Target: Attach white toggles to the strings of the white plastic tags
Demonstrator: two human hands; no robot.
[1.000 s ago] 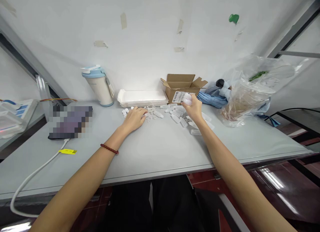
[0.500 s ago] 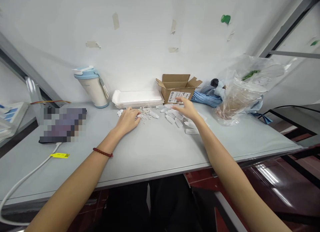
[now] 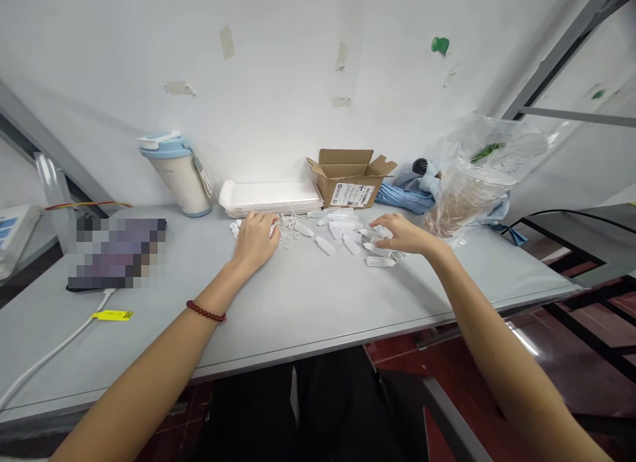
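My left hand rests palm down on the table. It lies over small white pieces that show past its edge, its fingers close together and the thumb apart. Thin white strings lie in a tangle by its fingertips. My right hand is at the right side of the loose white translucent tag-like pieces, thumb and fingers spread. Its fingertips are over several of these pieces, and I cannot tell whether they touch. One piece lies just below this hand.
Behind the pieces stand a stack of white trays and an open cardboard box. A tumbler and a phone with a cable are at the left. Blue cloth and a plastic-bagged cup are at the right.
My right hand has moved right and down from in front of the box to the right side of the white pieces. My left hand stays over its spot.
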